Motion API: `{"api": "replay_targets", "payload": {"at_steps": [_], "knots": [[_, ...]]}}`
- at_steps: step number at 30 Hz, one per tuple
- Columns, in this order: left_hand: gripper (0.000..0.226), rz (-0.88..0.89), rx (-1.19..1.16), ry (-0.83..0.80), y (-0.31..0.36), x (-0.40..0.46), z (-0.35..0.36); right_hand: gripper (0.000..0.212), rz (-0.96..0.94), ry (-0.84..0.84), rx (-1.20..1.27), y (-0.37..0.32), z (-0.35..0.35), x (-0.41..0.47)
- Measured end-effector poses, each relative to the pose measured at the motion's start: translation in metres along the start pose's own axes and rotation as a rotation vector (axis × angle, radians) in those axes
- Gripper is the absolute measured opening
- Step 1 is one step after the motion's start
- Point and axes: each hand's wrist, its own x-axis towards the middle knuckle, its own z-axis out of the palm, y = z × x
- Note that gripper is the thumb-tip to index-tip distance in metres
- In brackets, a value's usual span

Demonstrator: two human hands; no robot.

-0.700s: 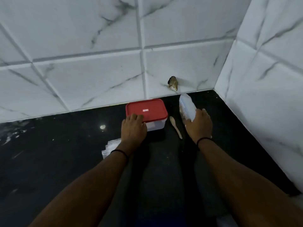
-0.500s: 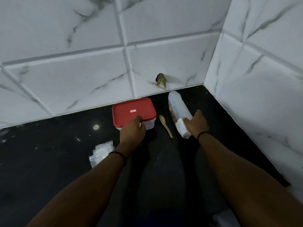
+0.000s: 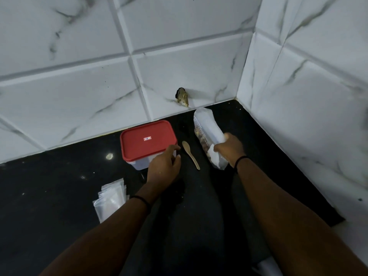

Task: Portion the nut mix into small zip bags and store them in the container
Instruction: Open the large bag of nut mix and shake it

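Note:
A clear container with a red lid [image 3: 146, 140] stands on the black counter near the back wall. My left hand [image 3: 163, 168] rests at its front right corner, fingers curled against the lid's edge. A long clear bag of nut mix [image 3: 207, 134] lies to the right; my right hand [image 3: 230, 148] grips its near end and tilts it up. A small wooden spoon [image 3: 190, 154] lies flat between the container and the bag. A stack of small empty zip bags [image 3: 110, 198] sits at the lower left, beside my left forearm.
White marble-look tiled walls meet in a corner at the back right [image 3: 242, 76]. A small brownish thing [image 3: 182, 97] sticks out from the back wall above the nut bag. The black counter [image 3: 49, 186] stretches to the left.
My right hand slid to the near end of the nut bag and took hold of it. My left hand moved from the lid's top to its front right corner.

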Motion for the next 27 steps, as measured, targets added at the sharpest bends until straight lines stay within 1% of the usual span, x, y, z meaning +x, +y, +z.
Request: {"api": "replay_targets", "payload": {"at_steps": [2,4,8,10,12,13,14,16,17,19,21,23,25,27], "knots": [[0.027,-0.004,-0.031,-0.029,0.002,-0.004,-0.001,0.024,-0.101,0.063,-0.049,-0.005,-0.005,-0.012],[0.027,0.012,-0.065,-0.06,0.005,-0.008,-0.002,0.023,-0.176,0.125,-0.125,-0.009,-0.012,-0.028],[0.024,0.018,-0.186,-0.041,0.013,-0.021,-0.007,0.02,-0.353,0.154,-0.258,-0.01,-0.026,-0.07],[0.018,-0.031,-0.27,-0.02,0.019,-0.029,-0.011,0.018,-0.433,0.146,-0.303,-0.008,-0.031,-0.091],[0.012,-0.122,-0.381,-0.014,0.025,-0.036,-0.017,0.024,-0.488,0.14,-0.323,-0.007,-0.032,-0.111],[0.022,-0.19,-0.453,-0.042,0.028,-0.039,-0.021,0.029,-0.517,0.135,-0.337,-0.006,-0.03,-0.119],[0.034,-0.278,-0.542,-0.106,0.031,-0.042,-0.025,0.032,-0.553,0.126,-0.355,-0.007,-0.025,-0.128],[0.058,-0.452,-0.744,-0.274,0.037,-0.047,-0.033,0.037,-0.617,0.071,-0.385,-0.007,-0.01,-0.141],[0.063,-0.509,-0.819,-0.336,0.037,-0.05,-0.035,0.039,-0.648,0.034,-0.404,-0.008,-0.001,-0.149],[0.06,-0.57,-0.871,-0.383,0.033,-0.058,-0.039,0.04,-0.687,-0.023,-0.447,-0.004,0.018,-0.158],[0.054,-0.614,-0.893,-0.369,0.027,-0.063,-0.042,0.046,-0.687,-0.106,-0.417,0.003,0.031,-0.164],[0.044,-0.631,-0.948,-0.34,0.023,-0.068,-0.045,0.053,-0.607,-0.282,-0.186,0.003,0.037,-0.17],[0.033,-0.634,-0.998,-0.3,0.025,-0.071,-0.052,0.052,-0.435,-0.411,0.079,-0.007,0.038,-0.176],[0.029,-0.617,-1.029,-0.264,0.026,-0.072,-0.057,0.042,-0.231,-0.43,0.247,-0.021,0.037,-0.178]]}}
